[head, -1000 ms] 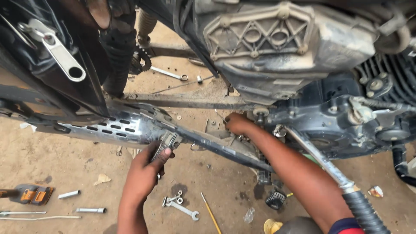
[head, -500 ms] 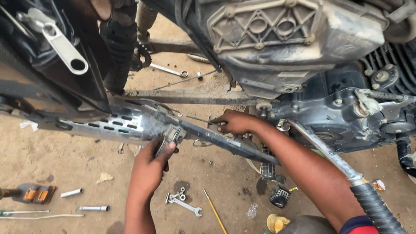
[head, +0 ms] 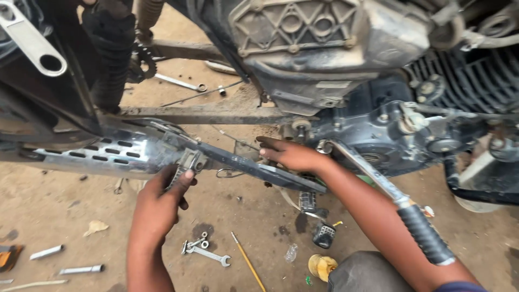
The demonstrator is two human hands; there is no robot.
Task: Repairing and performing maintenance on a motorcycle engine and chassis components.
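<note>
I look under a motorcycle standing on sandy ground. My left hand point(head: 162, 200) grips a small metal bracket point(head: 189, 160) where the chrome perforated exhaust shield point(head: 102, 154) meets a dark exhaust pipe point(head: 254, 168). My right hand point(head: 289, 155) reaches under the dusty engine casing point(head: 324, 59), its fingers resting on the pipe near a bolt point(head: 300, 127). Whether its fingers pinch anything is hidden. A kick-start lever with a black rubber grip point(head: 424, 232) runs over my right forearm.
On the ground lie a pair of wrenches point(head: 203, 250), a thin yellow-handled tool point(head: 247, 262), two metal rods point(head: 65, 260), a spanner point(head: 181, 83) beyond the frame bar, a yellow cap point(head: 321, 266) and a small black part point(head: 323, 236). A chain sprocket point(head: 143, 60) hangs upper left.
The view has moved closer to the engine. My left hand has shifted up onto the bracket, and my right hand has slid along the pipe under the casing.
</note>
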